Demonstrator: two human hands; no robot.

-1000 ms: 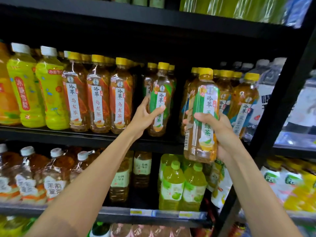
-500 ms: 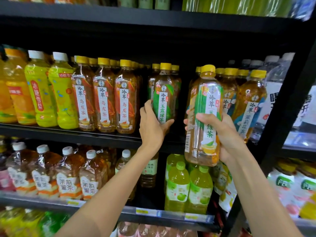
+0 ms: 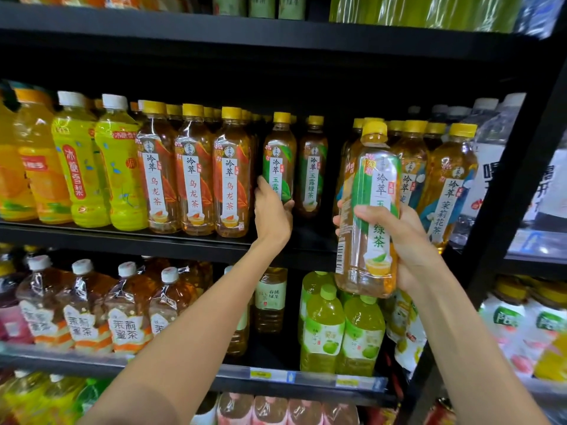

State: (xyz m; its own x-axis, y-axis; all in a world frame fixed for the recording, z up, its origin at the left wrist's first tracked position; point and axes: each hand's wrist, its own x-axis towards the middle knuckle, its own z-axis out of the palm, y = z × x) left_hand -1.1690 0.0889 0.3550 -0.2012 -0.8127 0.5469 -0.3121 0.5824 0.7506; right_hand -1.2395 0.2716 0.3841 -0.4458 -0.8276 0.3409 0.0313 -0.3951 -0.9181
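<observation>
The left hand (image 3: 271, 210) is raised to the middle shelf (image 3: 122, 237) and its fingers are curled around the lower part of a green-label tea bottle (image 3: 279, 148), with the thumb on the left side of it. This bottle is upright, just to the right of the row of orange-label oolong bottles (image 3: 228, 173) and just beside a second green-label bottle (image 3: 313, 167), which stands a little deeper. The bottom of the gripped bottle is hidden behind the hand, so I cannot tell if it rests on the shelf board or is lifted a little. The right hand (image 3: 402, 240) grasps a held green tea bottle (image 3: 372, 179) with the fingers wrapped around its middle. This one is in the air in front of the shelf, nearly upright, with its yellow cap (image 3: 374, 128) on top. It partly covers the jasmine tea bottles (image 3: 448, 185) behind it, and its lower end hangs before the light green apple bottles (image 3: 340, 326) of the shelf below. The two gripped bottles are apart, with a dark gap of the shelf between them
</observation>
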